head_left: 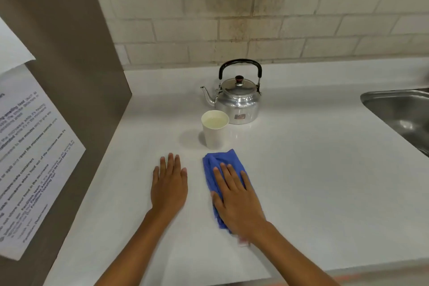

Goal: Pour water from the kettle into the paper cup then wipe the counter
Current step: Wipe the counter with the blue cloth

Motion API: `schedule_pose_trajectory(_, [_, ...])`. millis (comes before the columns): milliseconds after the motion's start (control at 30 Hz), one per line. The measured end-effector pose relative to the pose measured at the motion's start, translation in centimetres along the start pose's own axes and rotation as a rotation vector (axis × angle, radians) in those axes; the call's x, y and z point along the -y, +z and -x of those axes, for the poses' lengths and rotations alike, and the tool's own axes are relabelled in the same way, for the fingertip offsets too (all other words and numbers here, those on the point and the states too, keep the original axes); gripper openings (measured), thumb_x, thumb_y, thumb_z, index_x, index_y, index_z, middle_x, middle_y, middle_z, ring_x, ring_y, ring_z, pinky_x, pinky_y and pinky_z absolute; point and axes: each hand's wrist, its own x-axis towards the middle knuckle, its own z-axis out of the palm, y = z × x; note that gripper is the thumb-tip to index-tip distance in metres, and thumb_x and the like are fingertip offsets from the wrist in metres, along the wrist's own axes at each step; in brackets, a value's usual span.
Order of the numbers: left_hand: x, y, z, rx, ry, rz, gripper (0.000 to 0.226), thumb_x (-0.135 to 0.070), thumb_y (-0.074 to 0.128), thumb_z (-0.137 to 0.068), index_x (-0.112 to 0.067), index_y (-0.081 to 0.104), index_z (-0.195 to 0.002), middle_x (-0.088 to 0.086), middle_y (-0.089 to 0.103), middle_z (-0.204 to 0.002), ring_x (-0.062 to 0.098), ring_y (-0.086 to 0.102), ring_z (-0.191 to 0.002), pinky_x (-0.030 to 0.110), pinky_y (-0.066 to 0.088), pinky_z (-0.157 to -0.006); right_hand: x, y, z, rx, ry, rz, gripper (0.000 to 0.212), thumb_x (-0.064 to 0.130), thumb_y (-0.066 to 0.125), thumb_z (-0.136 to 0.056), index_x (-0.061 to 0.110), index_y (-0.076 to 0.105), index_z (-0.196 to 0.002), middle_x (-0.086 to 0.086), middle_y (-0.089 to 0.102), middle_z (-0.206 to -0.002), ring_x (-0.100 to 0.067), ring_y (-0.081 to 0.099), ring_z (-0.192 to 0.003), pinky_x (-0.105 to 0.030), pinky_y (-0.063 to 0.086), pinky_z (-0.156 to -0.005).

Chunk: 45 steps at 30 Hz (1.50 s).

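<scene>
Cloth lies under flat, spread right hand, grip apart, unclamped.

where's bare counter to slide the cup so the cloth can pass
Widest bare patch: right of the kettle and blue cloth, up to the sink. A smaller one lies between the brown side panel and paper cup. Crowded: cup nearly touches kettle, cloth just in front.

Kettle: on the tabletop, near the back wall.
Paper cup: just before the kettle.
Cloth: before the cup, under the right hand.
Left hand: flat on the tabletop, left of the cloth.
Sink: far right.
</scene>
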Motion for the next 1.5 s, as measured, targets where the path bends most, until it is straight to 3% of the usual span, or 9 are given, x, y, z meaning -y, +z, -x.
schedule_pose_trajectory(267, [-0.2,0.0,0.3,-0.017,0.017,-0.044,0.052,-0.030,0.012,-0.099,-0.013,-0.002,-0.146,0.006,-0.003,-0.158,0.023,-0.005,-0.145,0.036,0.001,-0.118,-8.3,-1.9,-3.3,-0.019,0.418,0.079,0.056,0.033,0.021,-0.098,0.019,-0.001,-0.147,-0.002,0.001,-0.159,-0.024,0.001,-0.146,-0.050,0.005,-0.116])
schedule_pose_trajectory(400, [-0.1,-0.1,0.3,-0.005,0.024,-0.033,0.052,-0.030,0.012,-0.099,-0.013,-0.005,-0.145,0.005,-0.005,-0.158,0.022,-0.007,-0.145,0.035,-0.001,-0.118,-4.5,-0.8,-3.1,0.033,0.182,0.053,0.055,0.035,0.011,-0.095,0.021,0.000,-0.147,0.001,0.003,-0.159,-0.024,0.000,-0.146,-0.050,0.001,-0.117])
schedule_pose_trajectory(500, [0.0,-0.1,0.3,-0.010,0.025,-0.034,0.053,-0.032,0.012,-0.099,-0.013,-0.007,-0.145,0.006,-0.007,-0.157,0.021,-0.009,-0.145,0.034,-0.003,-0.117,-6.6,-1.9,-1.4,-0.057,0.092,0.071,0.057,0.035,0.012,-0.091,0.022,0.019,-0.145,0.006,0.023,-0.154,-0.020,0.020,-0.143,-0.045,0.017,-0.116])
schedule_pose_trajectory(667, [-0.4,0.0,0.4,-0.035,0.012,-0.046,0.052,-0.031,0.011,-0.099,-0.014,-0.008,-0.145,0.005,-0.007,-0.157,0.021,-0.009,-0.145,0.033,-0.003,-0.117,-11.6,-2.8,-5.6,0.025,0.279,0.046,0.055,0.029,0.021,-0.098,0.022,-0.003,-0.147,0.004,0.002,-0.159,-0.020,0.000,-0.146,-0.044,0.003,-0.118])
schedule_pose_trajectory(933, [-0.3,-0.2,0.5,-0.020,0.002,-0.040,0.052,-0.031,0.011,-0.099,-0.014,-0.010,-0.144,0.004,-0.009,-0.157,0.020,-0.010,-0.144,0.032,-0.005,-0.117,-10.7,-1.6,-7.5,0.064,-0.054,0.015,0.055,0.027,0.025,-0.096,0.028,0.003,-0.146,0.010,0.005,-0.158,-0.013,0.001,-0.145,-0.036,0.000,-0.118])
schedule_pose_trajectory(1200, [-0.4,-0.1,0.4,-0.015,-0.002,-0.026,0.052,-0.030,0.010,-0.099,-0.014,-0.010,-0.144,0.003,-0.010,-0.157,0.020,-0.012,-0.144,0.032,-0.006,-0.116,-12.6,-3.7,-5.9,0.117,0.200,0.149,0.053,0.031,0.010,-0.097,0.017,-0.001,-0.147,0.002,-0.004,-0.159,-0.023,-0.005,-0.146,-0.043,0.002,-0.119])
schedule_pose_trajectory(1367, [-0.2,-0.2,0.0,0.026,0.004,0.029,0.052,-0.029,0.012,-0.099,-0.013,-0.008,-0.144,0.005,-0.011,-0.157,0.021,-0.014,-0.144,0.030,-0.009,-0.114,-7.7,-3.3,-0.8,0.108,0.210,0.069,0.076,0.039,-0.016,-0.072,0.021,-0.008,-0.145,0.005,-0.006,-0.158,-0.023,-0.009,-0.145,-0.040,-0.007,-0.118])
schedule_pose_trajectory(1433, [-0.1,-0.3,-0.2,0.054,0.004,0.065,0.052,-0.029,0.013,-0.099,-0.013,-0.007,-0.145,0.005,-0.011,-0.157,0.021,-0.014,-0.144,0.030,-0.010,-0.114,-4.8,-3.2,0.6,0.090,0.192,0.068,0.074,0.038,-0.009,-0.075,0.019,-0.001,-0.146,0.004,0.002,-0.157,-0.026,-0.001,-0.145,-0.040,-0.014,-0.116])
schedule_pose_trajectory(1500, [0.1,-0.5,-0.4,0.088,0.003,0.087,0.052,-0.028,0.014,-0.100,-0.012,-0.007,-0.145,0.005,-0.012,-0.157,0.021,-0.015,-0.143,0.031,-0.010,-0.114,-2.0,-3.2,1.8,0.023,0.158,0.110,0.064,0.034,0.013,-0.082,0.016,0.030,-0.142,0.000,0.034,-0.150,-0.029,0.030,-0.138,-0.038,-0.005,-0.111])
